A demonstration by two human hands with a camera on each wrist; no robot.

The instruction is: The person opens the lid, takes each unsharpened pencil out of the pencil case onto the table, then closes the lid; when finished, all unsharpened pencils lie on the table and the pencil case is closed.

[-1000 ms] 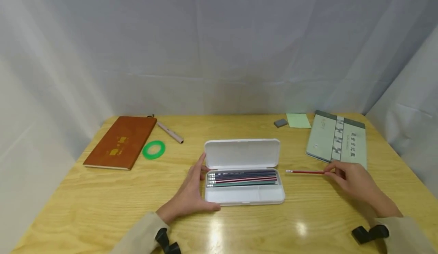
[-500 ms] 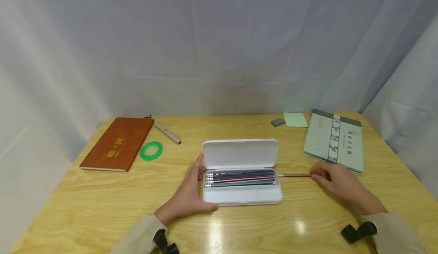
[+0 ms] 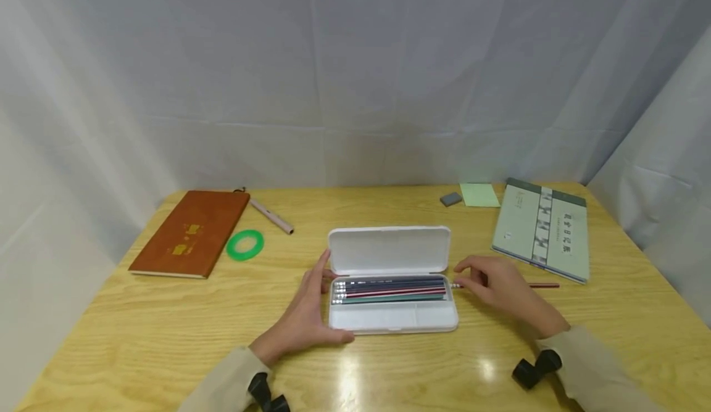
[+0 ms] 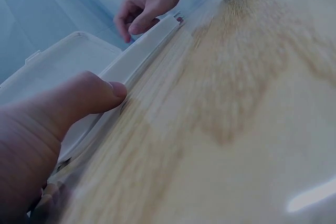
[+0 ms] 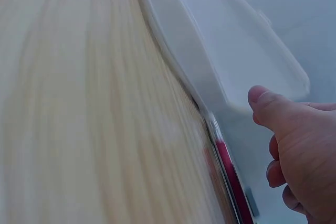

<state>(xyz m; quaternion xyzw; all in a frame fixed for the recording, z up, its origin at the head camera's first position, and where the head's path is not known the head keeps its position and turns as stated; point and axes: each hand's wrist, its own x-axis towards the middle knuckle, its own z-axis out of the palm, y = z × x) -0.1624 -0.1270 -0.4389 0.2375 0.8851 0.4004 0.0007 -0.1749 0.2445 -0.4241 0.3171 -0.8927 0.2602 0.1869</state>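
A white pencil case (image 3: 389, 318) lies with its lid (image 3: 390, 250) raised. Several pencils (image 3: 397, 288) fill its rear compartment, eraser ends to the left. My left hand (image 3: 302, 316) holds the case's left end, thumb along the front edge, fingers at the back by the hinge. To the right of the case a red pencil (image 3: 544, 285) lies on the table, its eraser end right at the case's right wall. My right hand (image 3: 502, 288) is above this pencil, fingers loosely bent and nothing between them. In the right wrist view the pencil shows below the hand.
A brown notebook (image 3: 191, 233), a green tape ring (image 3: 245, 245) and a pale pen (image 3: 271, 216) lie on the left. Toward the back right are a grey eraser (image 3: 450, 199), green sticky notes (image 3: 480, 195) and a light green notebook (image 3: 541, 230). A curtain hangs behind.
My right hand brought the red pencil left to the case's right end, let go of it and moved farther left over it. The left hand stays on the case.
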